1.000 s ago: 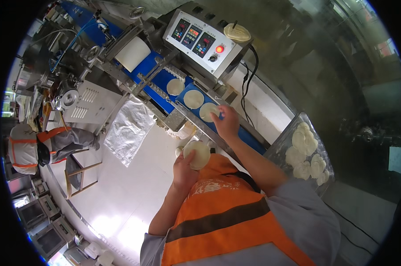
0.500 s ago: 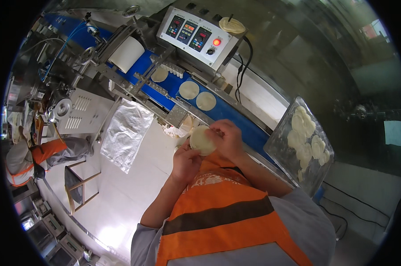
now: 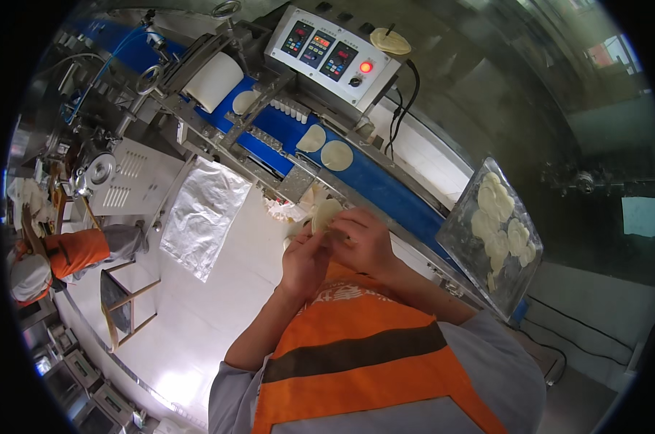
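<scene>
A stack of round pale dough wrappers (image 3: 325, 214) stands on edge between my hands, in front of my chest. My left hand (image 3: 303, 258) grips it from the left and below. My right hand (image 3: 365, 242) closes over it from the right. Just beyond them runs a blue conveyor belt (image 3: 385, 194) carrying two flat dough rounds (image 3: 336, 155) side by side. A third round (image 3: 243, 101) lies further up the belt near a white roller (image 3: 213, 81).
A grey control panel (image 3: 332, 57) with a red lit button sits behind the belt. A clear tray (image 3: 466, 233) on my right holds several dough rounds. A crumpled plastic sheet (image 3: 203, 213) hangs on the left. Another person in orange (image 3: 65, 253) is at far left.
My right hand has come back from the belt to the stack, and both hands now close on it. The view has shifted, so the belt sits higher in the picture.
</scene>
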Tool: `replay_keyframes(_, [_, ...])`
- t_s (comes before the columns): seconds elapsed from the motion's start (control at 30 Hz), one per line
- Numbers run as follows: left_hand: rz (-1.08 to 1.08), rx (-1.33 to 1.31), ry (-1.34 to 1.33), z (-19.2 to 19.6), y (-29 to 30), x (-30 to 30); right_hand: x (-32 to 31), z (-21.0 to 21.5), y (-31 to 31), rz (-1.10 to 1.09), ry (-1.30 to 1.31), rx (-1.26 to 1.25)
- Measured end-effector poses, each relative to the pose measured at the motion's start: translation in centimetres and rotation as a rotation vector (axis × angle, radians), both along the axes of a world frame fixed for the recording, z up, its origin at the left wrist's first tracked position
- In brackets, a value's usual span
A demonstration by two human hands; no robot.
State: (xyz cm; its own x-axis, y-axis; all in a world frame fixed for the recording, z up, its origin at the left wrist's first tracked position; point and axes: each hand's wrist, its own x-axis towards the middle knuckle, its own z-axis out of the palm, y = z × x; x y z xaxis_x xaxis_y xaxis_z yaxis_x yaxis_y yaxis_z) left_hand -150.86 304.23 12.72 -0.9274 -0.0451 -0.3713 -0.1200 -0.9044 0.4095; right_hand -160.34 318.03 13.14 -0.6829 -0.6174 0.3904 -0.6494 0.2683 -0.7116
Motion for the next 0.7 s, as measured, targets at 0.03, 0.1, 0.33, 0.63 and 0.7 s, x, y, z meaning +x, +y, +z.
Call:
replay_keyframes(0.03, [-0.002,-0.024,0.014,0.0,-0.1,0.0,-0.2,-0.2,-0.1,0.01,0.008,-0.019])
replay_keyframes(0.1, [0.022,-0.037,0.002,0.3,-0.2,-0.1,-0.6,0.0,-0.3,0.028,-0.012,-0.042])
replay_keyframes(0.33, [0.087,-0.074,-0.229,-1.0,-0.4,-0.5,-3.1,-4.7,1.7,-0.166,-1.362,-0.739])
replay_keyframes(0.63, [0.133,-0.105,-0.319,-2.2,-0.4,-1.0,-10.8,-10.4,2.6,-0.401,-1.26,-0.253])
replay_keyframes(0.7, [0.142,-0.109,-0.339,-2.0,-0.3,-1.3,-12.5,-16.2,1.3,-0.446,-1.178,-0.276])
